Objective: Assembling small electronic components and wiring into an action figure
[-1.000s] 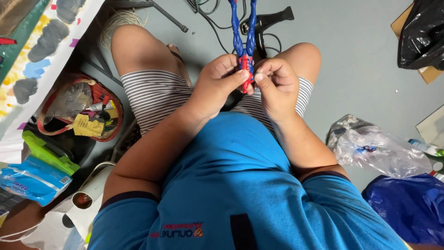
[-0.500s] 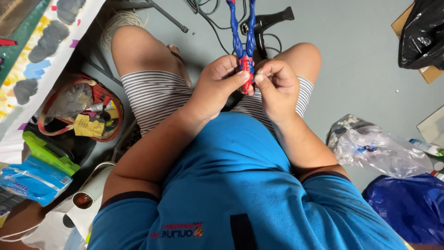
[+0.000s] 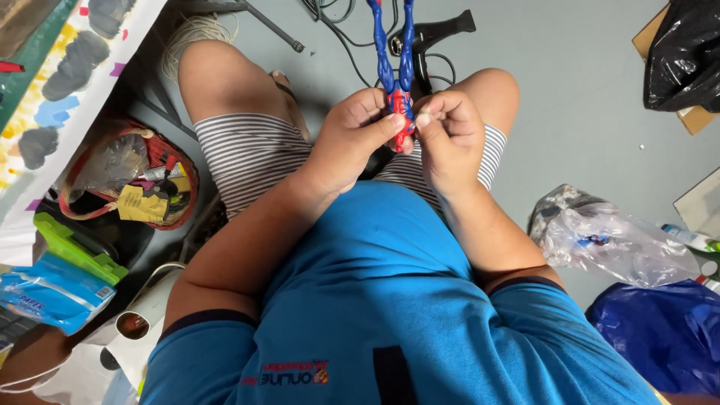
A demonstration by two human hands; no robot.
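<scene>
Head view, looking straight down at a seated person in a blue shirt (image 3: 390,300) and striped shorts (image 3: 255,154), knees spread over a grey floor (image 3: 577,97).

Both hands meet above the lap. The left hand (image 3: 349,139) curls around the red body of a small toy figure (image 3: 400,82), its thumb pressed against the figure's side. The right hand (image 3: 450,135) closes on the same figure from the other side, its fingers (image 3: 424,118) pinching the red part. The figure's 2 thin blue legs stick out beyond the fingers, away from the person, reaching the top edge of the picture.

Just beyond the fingers, on the floor, lie black cables (image 3: 337,22) and a black hair dryer (image 3: 439,34). Well off to the left of the fingers sits a red basket (image 3: 184,169) holding a yellow tag and odds and ends, with a green box (image 3: 71,247) and a blue packet (image 3: 52,292) nearer the person. Well off to the right of the fingers lie a crumpled clear plastic bag (image 3: 615,240), a dark blue bag (image 3: 667,330) and, further away, a black bag (image 3: 682,52).
</scene>
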